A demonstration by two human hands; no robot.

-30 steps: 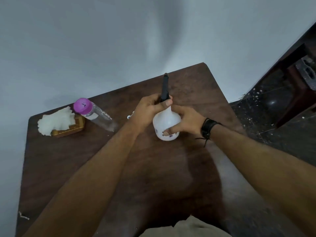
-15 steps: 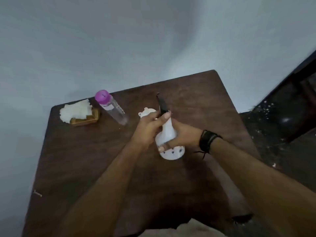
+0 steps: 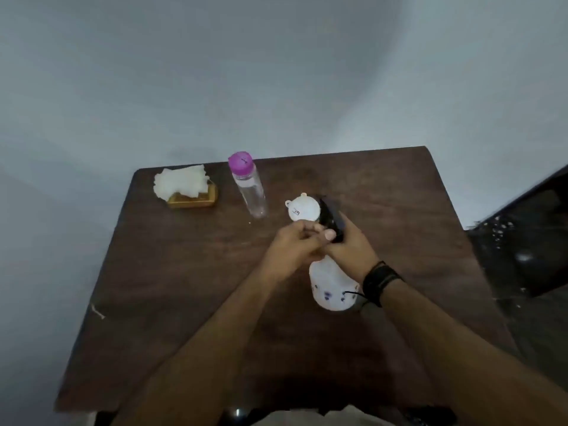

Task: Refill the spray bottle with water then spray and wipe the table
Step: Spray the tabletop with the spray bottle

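A white spray bottle (image 3: 333,285) with small purple marks stands on the dark wooden table (image 3: 190,272), right of centre. Its black spray head (image 3: 330,218) points away from me. My right hand (image 3: 353,245) wraps the bottle's neck just under the head. Fingers of my left hand (image 3: 296,244) are closed around the collar at the base of the head. A clear water bottle (image 3: 250,187) with a purple cap stands further back. A white funnel (image 3: 302,207) lies behind my hands.
White tissues (image 3: 181,179) sit in a small brown holder (image 3: 193,199) at the table's back left corner. A grey wall rises behind the table. Dark floor and furniture (image 3: 528,241) lie beyond the table's right edge.
The view has tilted up and the table looks further away. My right hand has shifted from the bottle's body up to its neck. The funnel behind my hands has come into view.
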